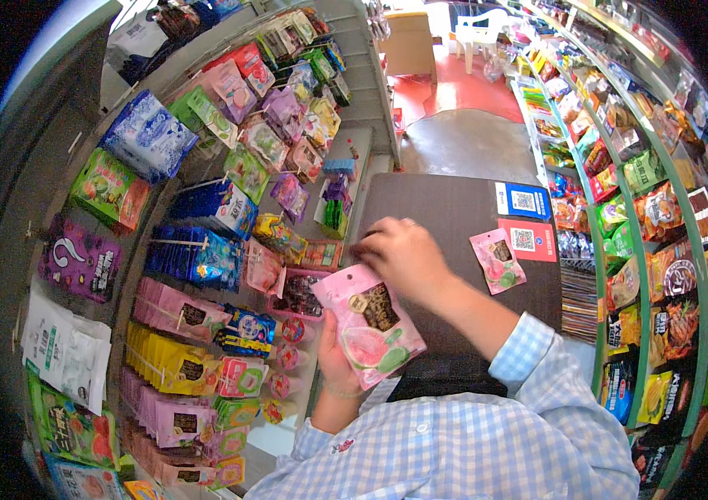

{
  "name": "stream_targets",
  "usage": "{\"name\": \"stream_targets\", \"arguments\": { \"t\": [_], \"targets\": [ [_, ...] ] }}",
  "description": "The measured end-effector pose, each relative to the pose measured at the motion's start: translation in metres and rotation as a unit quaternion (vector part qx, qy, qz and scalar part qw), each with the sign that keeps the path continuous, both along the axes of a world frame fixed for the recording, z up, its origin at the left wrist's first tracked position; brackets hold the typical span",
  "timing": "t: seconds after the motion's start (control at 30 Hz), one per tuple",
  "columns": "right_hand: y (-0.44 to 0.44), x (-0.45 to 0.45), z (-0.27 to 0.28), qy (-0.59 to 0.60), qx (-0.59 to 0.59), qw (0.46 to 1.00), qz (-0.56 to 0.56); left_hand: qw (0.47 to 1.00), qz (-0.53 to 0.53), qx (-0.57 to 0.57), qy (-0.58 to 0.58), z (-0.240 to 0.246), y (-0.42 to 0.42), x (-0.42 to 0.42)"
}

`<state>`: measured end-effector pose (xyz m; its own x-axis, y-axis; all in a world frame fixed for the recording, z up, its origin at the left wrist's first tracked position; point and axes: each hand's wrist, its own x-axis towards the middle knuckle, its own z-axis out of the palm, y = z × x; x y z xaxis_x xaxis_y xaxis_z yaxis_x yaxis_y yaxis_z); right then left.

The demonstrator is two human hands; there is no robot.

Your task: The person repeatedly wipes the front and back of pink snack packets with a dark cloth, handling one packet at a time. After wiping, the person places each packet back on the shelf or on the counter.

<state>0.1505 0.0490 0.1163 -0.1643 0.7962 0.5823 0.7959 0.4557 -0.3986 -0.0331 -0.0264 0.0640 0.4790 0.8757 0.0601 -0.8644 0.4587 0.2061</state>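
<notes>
A pink candy pouch [371,325] with fruit pictures and a dark panel rests in my left hand [334,362], which grips its lower left edge from below. Over the pouch's top edge is my right hand [400,253], blurred, its fingers bent; whether they touch the pouch cannot be told. A similar, smaller-looking pink pouch [497,261] lies on the dark tabletop [435,200], partly over a red card [527,240] bearing a printed code. To my left, more pink pouches [172,312] hang in a row on a rack hook.
A rack of hanging candy bags [191,256] fills the left side. Green-edged shelves [632,212] of packaged snacks run along the right. A blue card [524,200] lies at the tabletop's far right. Beyond stand a cardboard-coloured box or cabinet [411,47] and a white plastic chair [479,31].
</notes>
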Motion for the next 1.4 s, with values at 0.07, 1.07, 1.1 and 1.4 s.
{"name": "stream_targets", "arguments": {
  "t": [0.07, 1.07, 1.1, 1.4],
  "targets": [
    [0.017, 0.037, -0.021, 0.032, -0.121, 0.992, -0.016, 0.997, 0.027, -0.012, 0.076, 0.034, -0.005, 0.006],
    [-0.057, 0.032, -0.015, 0.153, -0.024, 0.987, 0.047, 0.998, 0.033, -0.016, 0.060, 0.028, 0.051, -0.009],
    [-0.063, 0.019, 0.003, 0.105, 0.013, 0.990, 0.093, 0.997, 0.028, -0.009, 0.069, 0.026, 0.050, -0.006],
    [-0.016, 0.022, -0.009, 0.063, 0.085, 0.992, 0.074, 0.995, -0.057, -0.042, 0.072, 0.020, 0.035, -0.011]
  ]
}}
